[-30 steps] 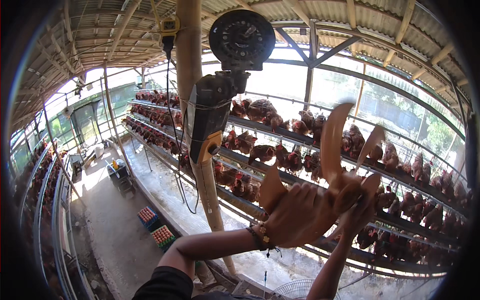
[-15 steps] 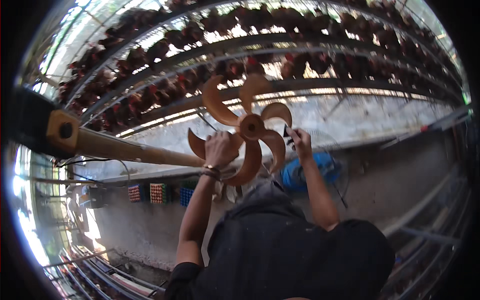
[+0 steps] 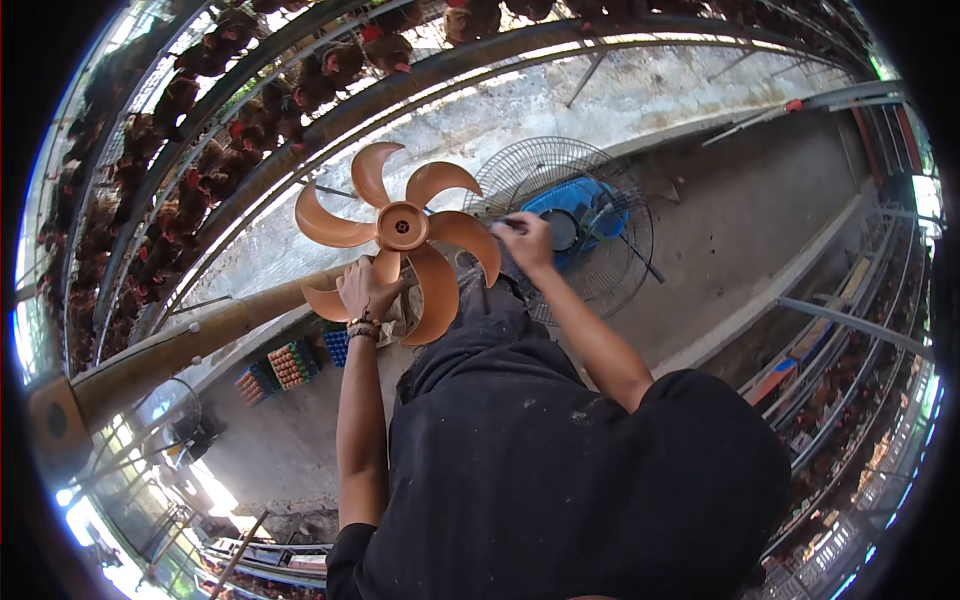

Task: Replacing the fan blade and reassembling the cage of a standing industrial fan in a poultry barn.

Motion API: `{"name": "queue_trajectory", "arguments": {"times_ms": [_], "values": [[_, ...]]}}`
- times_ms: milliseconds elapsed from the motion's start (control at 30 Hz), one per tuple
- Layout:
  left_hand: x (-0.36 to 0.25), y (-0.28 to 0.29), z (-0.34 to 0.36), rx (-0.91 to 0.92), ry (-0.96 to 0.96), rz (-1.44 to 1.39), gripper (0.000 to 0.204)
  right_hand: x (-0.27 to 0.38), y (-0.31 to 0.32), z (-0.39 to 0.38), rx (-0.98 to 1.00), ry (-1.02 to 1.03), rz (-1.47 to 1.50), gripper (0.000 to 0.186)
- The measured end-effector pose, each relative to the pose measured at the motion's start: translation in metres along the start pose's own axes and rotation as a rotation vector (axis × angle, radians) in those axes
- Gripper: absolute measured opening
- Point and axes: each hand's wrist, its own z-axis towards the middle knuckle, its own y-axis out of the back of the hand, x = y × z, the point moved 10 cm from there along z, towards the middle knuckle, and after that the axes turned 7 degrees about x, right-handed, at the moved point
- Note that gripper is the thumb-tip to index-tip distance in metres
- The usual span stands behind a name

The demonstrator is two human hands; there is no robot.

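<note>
My left hand grips the fan rotor by one of its lower blades, fingers curled around it, so the rotor stands just above my knuckles with its front turned up toward me. It is coppery brown, smooth and faintly glossy like moulded plastic, with six broad blades that sweep out in curved, sickle-like shapes from a round hub. The hub has a raised ring and a small dark socket at its middle.

My right hand is just beside the rotor's right-hand blade, fingers bent inward; they are blurred, and I cannot tell whether they pinch anything.

Behind and beyond those right fingers lie a round guard of thin wire and a glossy blue plastic part. To the left of my left fingers runs a smooth, tan round pole; below and left of them, bumpy trays of eggs sit on the dull grey floor.
</note>
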Motion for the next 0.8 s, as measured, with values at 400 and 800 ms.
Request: {"name": "queue_trajectory", "arguments": {"times_ms": [400,800], "values": [[-0.011,-0.009,0.007,-0.022,-0.135,-0.233,0.073,0.130,-0.107,-0.006,0.202,0.363,-0.403,0.030],[-0.030,-0.014,0.004,-0.035,-0.172,-0.278,0.070,0.143,-0.102,-0.012,0.153,0.578,-0.377,0.038]]}}
